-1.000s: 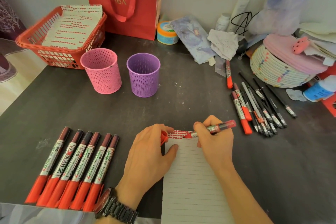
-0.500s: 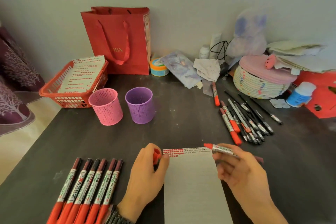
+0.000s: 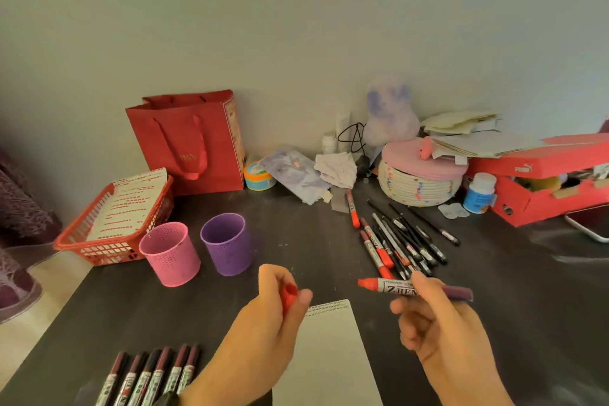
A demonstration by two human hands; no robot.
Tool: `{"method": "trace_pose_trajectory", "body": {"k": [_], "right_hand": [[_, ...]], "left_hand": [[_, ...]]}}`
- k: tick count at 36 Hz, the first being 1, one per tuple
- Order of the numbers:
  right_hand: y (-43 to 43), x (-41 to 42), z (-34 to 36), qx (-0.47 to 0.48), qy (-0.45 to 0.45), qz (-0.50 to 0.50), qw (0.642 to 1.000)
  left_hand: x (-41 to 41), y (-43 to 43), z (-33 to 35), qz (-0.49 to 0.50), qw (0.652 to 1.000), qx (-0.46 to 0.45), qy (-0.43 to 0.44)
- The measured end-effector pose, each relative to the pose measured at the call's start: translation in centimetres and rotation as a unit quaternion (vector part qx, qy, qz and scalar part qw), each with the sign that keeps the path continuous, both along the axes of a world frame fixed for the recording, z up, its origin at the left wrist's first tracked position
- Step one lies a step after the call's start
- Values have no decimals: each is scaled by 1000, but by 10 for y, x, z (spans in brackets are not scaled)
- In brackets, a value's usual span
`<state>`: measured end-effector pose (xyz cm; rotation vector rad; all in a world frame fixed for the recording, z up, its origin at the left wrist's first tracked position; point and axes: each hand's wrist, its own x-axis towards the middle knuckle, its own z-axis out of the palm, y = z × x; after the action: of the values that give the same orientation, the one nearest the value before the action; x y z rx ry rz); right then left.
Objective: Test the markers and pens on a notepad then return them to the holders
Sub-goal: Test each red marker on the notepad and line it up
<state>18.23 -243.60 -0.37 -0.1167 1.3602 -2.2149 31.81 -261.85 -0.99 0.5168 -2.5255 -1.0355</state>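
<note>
Over the bench near the notepad, right hand is pinching the uncapped red marker mid-barrel, nib pointing toward left hand, which is gripping the red cap; recapping well is likely needing both lined up before pushing.

A dark table is carrying everything. A notepad is lying at its near middle, with a row of markers lying near left. A pink holder and a purple holder are standing side by side, a red basket sitting just left of them. Loose pens and markers are lying right of centre. A red bag is standing at the far edge.
</note>
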Motion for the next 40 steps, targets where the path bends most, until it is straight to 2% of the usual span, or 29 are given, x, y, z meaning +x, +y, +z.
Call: {"method": "trace_pose_trajectory", "body": {"k": [12, 29, 35, 40], "right_hand": [[-6, 7, 28, 39, 114, 18, 993], [-14, 8, 9, 63, 110, 36, 991], [-11, 7, 4, 66, 84, 12, 994], [-14, 12, 3, 65, 63, 17, 996]], "left_hand": [[-5, 1, 21, -48, 998, -40, -17], [-16, 9, 26, -76, 992, -95, -29], [-14, 7, 28, -75, 995, -66, -27], [-16, 7, 26, -82, 993, -79, -42]]}}
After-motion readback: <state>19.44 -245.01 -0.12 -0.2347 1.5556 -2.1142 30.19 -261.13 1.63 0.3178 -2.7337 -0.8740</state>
